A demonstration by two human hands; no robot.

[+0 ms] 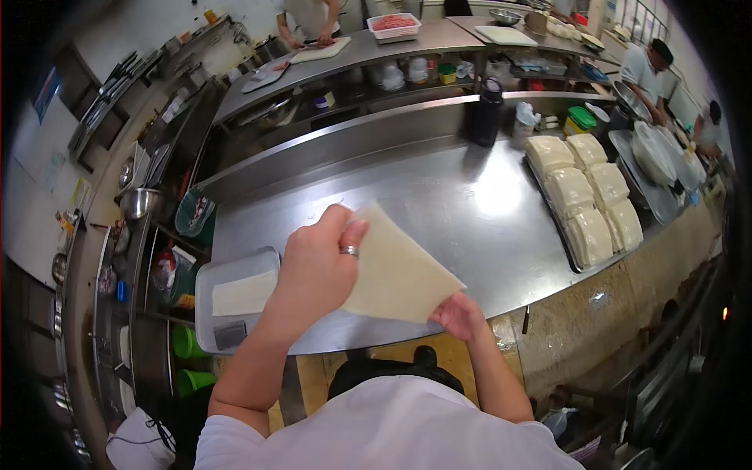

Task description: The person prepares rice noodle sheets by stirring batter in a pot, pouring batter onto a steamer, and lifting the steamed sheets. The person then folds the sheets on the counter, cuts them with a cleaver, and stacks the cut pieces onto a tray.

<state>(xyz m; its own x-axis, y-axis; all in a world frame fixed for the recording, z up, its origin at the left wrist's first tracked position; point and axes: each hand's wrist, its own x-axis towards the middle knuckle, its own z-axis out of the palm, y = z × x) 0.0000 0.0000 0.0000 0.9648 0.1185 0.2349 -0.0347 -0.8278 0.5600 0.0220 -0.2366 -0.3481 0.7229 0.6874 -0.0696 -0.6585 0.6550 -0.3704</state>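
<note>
A thin, pale dough sheet (395,270) is held in the air above the steel table (392,172). My left hand (319,258), with a ring on one finger, is closed on its upper left edge. At its lower right corner, my right hand (460,315) pinches the sheet. Left of my left hand lies a shallow white tray (205,301) holding another pale, flat sheet (241,295) and a small dark grey flat piece (230,336). My forearm partly covers the tray's right side.
Several stacks of pale dough sheets (591,235) fill a dark tray at the right. A dark bottle (487,113) and a green-lidded tub (580,121) stand along the back ledge. Across the counter, people work near cutting boards (321,50) and a basket of minced meat (394,27).
</note>
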